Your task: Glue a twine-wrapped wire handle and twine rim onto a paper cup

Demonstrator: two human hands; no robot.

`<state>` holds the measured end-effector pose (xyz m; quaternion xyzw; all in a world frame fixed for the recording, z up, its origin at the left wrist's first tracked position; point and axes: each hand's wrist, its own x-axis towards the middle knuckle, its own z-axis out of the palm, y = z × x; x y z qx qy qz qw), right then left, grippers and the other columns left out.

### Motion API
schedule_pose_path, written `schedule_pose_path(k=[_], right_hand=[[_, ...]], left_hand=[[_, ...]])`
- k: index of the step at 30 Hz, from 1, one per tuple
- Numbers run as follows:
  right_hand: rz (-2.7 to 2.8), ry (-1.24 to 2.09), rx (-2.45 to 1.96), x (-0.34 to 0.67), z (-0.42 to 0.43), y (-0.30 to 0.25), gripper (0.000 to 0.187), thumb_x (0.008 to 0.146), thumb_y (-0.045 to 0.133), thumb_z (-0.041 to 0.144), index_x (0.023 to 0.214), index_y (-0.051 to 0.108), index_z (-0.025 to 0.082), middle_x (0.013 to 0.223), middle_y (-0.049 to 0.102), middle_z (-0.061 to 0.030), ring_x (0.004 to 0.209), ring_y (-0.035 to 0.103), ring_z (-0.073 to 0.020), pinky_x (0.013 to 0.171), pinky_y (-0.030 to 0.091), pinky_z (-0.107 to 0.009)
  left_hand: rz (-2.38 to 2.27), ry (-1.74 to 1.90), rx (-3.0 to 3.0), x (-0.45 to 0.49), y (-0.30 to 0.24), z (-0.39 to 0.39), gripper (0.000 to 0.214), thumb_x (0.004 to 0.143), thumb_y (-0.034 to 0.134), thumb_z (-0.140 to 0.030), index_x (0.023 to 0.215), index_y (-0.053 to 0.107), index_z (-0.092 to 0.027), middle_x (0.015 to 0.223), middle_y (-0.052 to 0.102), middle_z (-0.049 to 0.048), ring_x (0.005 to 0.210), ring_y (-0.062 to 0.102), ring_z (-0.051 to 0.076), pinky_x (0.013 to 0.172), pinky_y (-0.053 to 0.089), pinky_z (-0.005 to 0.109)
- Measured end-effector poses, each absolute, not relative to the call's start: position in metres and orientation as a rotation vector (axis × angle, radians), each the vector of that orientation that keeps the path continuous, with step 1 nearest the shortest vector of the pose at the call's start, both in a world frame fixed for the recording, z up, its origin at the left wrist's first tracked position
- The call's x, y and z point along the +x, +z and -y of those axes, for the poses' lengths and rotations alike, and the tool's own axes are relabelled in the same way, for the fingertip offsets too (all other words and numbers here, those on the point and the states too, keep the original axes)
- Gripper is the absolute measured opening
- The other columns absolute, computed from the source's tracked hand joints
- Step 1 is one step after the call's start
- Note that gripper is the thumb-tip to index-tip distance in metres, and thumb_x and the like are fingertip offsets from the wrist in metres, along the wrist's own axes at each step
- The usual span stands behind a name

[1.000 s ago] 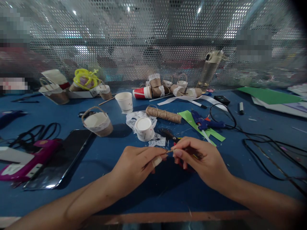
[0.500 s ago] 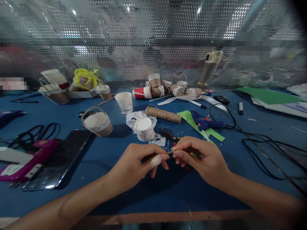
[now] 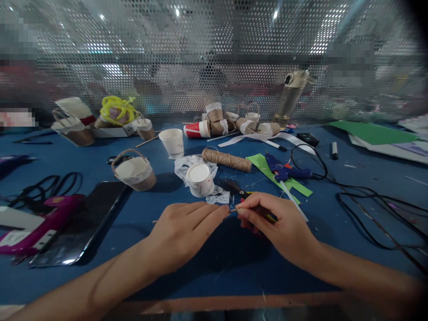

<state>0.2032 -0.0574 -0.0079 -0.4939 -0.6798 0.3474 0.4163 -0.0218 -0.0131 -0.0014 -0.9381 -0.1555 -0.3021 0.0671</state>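
Note:
My left hand (image 3: 182,229) and my right hand (image 3: 276,225) meet fingertip to fingertip just above the blue table (image 3: 214,272). Both pinch a short, thin brown strand of twine (image 3: 233,210) between thumb and fingers. Under my right hand lies a tool with red and yellow handles (image 3: 267,217), partly hidden. Just behind the hands sits an upturned paper cup wrapped in white lace (image 3: 199,179), and behind that a spool of jute twine (image 3: 227,159).
A small cup basket with a twine handle (image 3: 134,170) stands to the left, a dark phone (image 3: 83,220) and a pink glue gun (image 3: 40,223) further left. A blue glue gun (image 3: 284,171) on green paper, black cables (image 3: 368,200), more cups (image 3: 230,125) and a bottle (image 3: 292,96) lie beyond.
My left hand has turned palm down and stretched its fingers toward the right hand; the bandaged finger no longer shows. Both hands shifted slightly left, still pinching the strand.

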Motion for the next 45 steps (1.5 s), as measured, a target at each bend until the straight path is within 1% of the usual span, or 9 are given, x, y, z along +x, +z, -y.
schedule_pose_path(k=[4, 8, 13, 18, 21, 28, 34, 40, 45], right_hand=[[1.653, 0.968, -1.235, 0.202, 0.058, -0.009, 0.015, 0.092, 0.064, 0.034, 0.089, 0.071, 0.021, 0.070, 0.070, 0.0002, 0.055, 0.062, -0.0100, 0.047, 0.049, -0.019], [1.701, 0.880, -1.274, 0.203, 0.059, -0.009, 0.014, 0.093, 0.062, 0.032, 0.088, 0.070, 0.021, 0.070, 0.071, 0.0006, 0.052, 0.060, -0.0089, 0.047, 0.048, -0.019], [1.731, 0.861, -1.233, 0.204, 0.059, -0.009, 0.013, 0.093, 0.062, 0.031, 0.092, 0.071, 0.022, 0.073, 0.072, -0.0001, 0.051, 0.060, -0.0093, 0.047, 0.048, -0.021], [1.815, 0.683, -1.179, 0.206, 0.058, -0.007, 0.015, 0.090, 0.065, 0.022, 0.102, 0.072, 0.024, 0.098, 0.074, -0.0039, 0.074, 0.069, -0.0144, 0.060, 0.056, -0.023], [1.798, 0.671, -1.195, 0.206, 0.058, -0.008, 0.016, 0.089, 0.066, 0.022, 0.103, 0.073, 0.025, 0.102, 0.074, -0.0044, 0.084, 0.070, -0.0173, 0.064, 0.058, -0.024], [1.653, 0.962, -1.267, 0.205, 0.056, -0.011, 0.016, 0.085, 0.073, 0.034, 0.097, 0.074, 0.024, 0.088, 0.074, -0.0022, 0.061, 0.065, -0.0121, 0.050, 0.053, -0.022], [1.626, 0.972, -1.275, 0.206, 0.055, -0.010, 0.020, 0.081, 0.076, 0.037, 0.093, 0.073, 0.022, 0.082, 0.073, -0.0020, 0.058, 0.063, -0.0118, 0.049, 0.051, -0.021], [1.687, 0.921, -1.282, 0.206, 0.055, -0.010, 0.015, 0.082, 0.075, 0.035, 0.083, 0.069, 0.022, 0.076, 0.071, -0.0009, 0.061, 0.064, -0.0131, 0.046, 0.045, -0.021], [1.809, 0.755, -1.232, 0.209, 0.054, -0.009, 0.007, 0.087, 0.070, 0.027, 0.082, 0.071, 0.022, 0.073, 0.070, 0.0005, 0.062, 0.065, -0.0129, 0.053, 0.047, -0.023]], left_hand=[[0.501, -0.882, -2.808, -0.023, -0.001, 0.013, 0.017, 0.101, 0.046, -0.016, 0.113, 0.058, -0.015, 0.100, 0.079, 0.0048, 0.085, 0.075, 0.017, 0.073, 0.058, 0.026], [0.619, -1.017, -2.818, -0.019, -0.006, 0.014, 0.011, 0.099, 0.053, -0.018, 0.105, 0.061, -0.017, 0.093, 0.079, 0.0005, 0.079, 0.076, 0.016, 0.066, 0.058, 0.025], [0.652, -1.041, -2.822, -0.017, -0.007, 0.016, 0.012, 0.099, 0.052, -0.018, 0.104, 0.063, -0.017, 0.092, 0.080, 0.0010, 0.078, 0.077, 0.016, 0.066, 0.058, 0.023], [0.771, -1.034, -2.926, -0.016, -0.005, 0.014, 0.013, 0.099, 0.052, -0.020, 0.104, 0.064, -0.018, 0.090, 0.080, 0.0003, 0.075, 0.076, 0.013, 0.063, 0.055, 0.019], [0.817, -1.037, -2.957, -0.016, -0.006, 0.012, 0.015, 0.100, 0.051, -0.021, 0.102, 0.066, -0.017, 0.086, 0.080, -0.0001, 0.068, 0.075, 0.012, 0.058, 0.053, 0.018], [0.805, -1.009, -3.000, -0.017, -0.009, 0.012, 0.014, 0.099, 0.053, -0.019, 0.105, 0.065, -0.018, 0.092, 0.080, 0.0005, 0.075, 0.076, 0.013, 0.063, 0.053, 0.019], [0.795, -1.021, -3.013, -0.016, -0.009, 0.013, 0.015, 0.099, 0.053, -0.021, 0.105, 0.066, -0.019, 0.091, 0.080, 0.0009, 0.078, 0.076, 0.013, 0.067, 0.054, 0.019], [1.003, -1.059, -3.206, -0.013, -0.002, 0.014, 0.014, 0.095, 0.058, -0.017, 0.098, 0.071, -0.019, 0.070, 0.076, -0.0043, 0.048, 0.065, 0.006, 0.049, 0.047, 0.014], [1.145, -1.051, -3.344, -0.011, 0.000, 0.015, 0.013, 0.092, 0.061, -0.015, 0.097, 0.073, -0.018, 0.072, 0.075, -0.0037, 0.049, 0.065, 0.005, 0.046, 0.046, 0.011]])
